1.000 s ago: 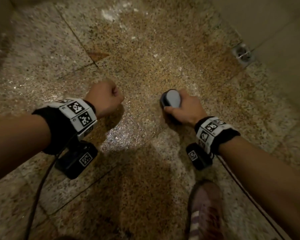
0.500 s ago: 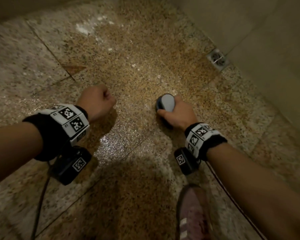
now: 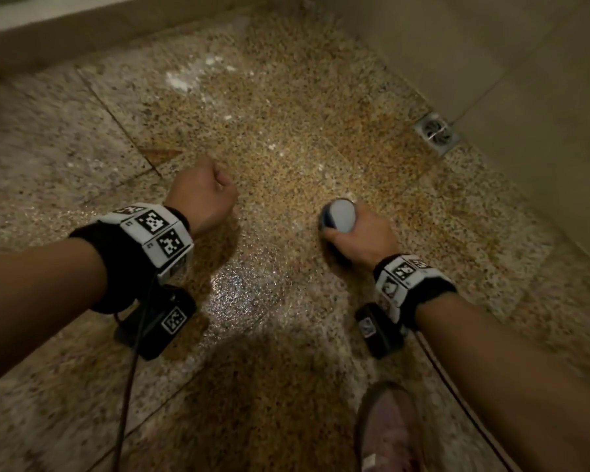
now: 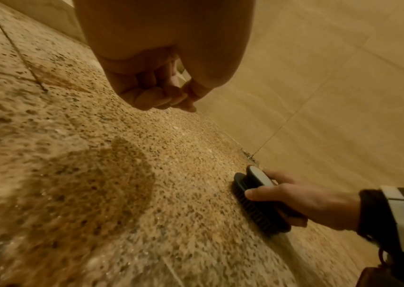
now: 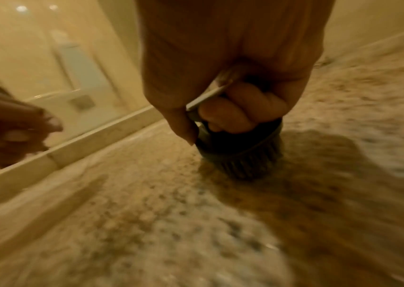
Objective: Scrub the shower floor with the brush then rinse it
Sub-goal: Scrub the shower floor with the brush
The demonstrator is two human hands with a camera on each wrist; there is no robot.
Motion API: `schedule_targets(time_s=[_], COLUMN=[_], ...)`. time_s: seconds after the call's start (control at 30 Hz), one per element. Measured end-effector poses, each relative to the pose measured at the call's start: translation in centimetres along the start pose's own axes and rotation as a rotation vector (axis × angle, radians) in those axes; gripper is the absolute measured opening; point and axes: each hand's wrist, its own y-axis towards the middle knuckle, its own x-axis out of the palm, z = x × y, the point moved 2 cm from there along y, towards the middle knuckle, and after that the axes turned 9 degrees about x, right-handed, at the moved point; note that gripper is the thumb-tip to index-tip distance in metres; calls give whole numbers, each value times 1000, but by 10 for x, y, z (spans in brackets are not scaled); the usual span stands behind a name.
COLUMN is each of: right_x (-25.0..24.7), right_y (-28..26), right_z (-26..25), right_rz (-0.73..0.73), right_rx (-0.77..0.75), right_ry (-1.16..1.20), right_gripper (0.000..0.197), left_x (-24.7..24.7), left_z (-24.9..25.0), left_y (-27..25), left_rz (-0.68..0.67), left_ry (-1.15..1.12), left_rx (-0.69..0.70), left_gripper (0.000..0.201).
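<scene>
My right hand grips a dark scrub brush with a pale grey top, its bristles pressed on the wet speckled shower floor. From the left wrist view the brush lies flat on the floor near the wall, with the right hand wrapped round its handle. The right wrist view shows the fingers curled under the handle above the brush bristles. My left hand hovers above the floor to the left, curled in a fist and holding nothing; its fingers are tucked in.
A square metal drain sits in the floor by the right wall. A low raised curb borders the far side. White foam patches lie on the far floor. My shoe stands at the bottom right.
The right hand has kept the brush on the floor, sliding it slightly toward the drain side. The left fist stays curled above the floor. The head view has tilted, showing more wall and curb.
</scene>
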Motion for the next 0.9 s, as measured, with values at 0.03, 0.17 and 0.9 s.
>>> schedule_targets(time_s=[0.03, 0.17, 0.9], right_x=[7, 76, 102], right_y=[-9, -58, -66], right_z=[-18, -103, -160], right_rz=[-18, -279, -396], right_rx=[-55, -273, -451], right_ry=[59, 170, 112], right_gripper=[59, 51, 32], left_x=[0, -6, -57], left_z=[3, 19, -50], left_y=[2, 8, 4], left_rz=[0, 76, 273], left_ry=[7, 24, -11], left_rx=[-1, 52, -78], left_gripper=[18, 20, 20])
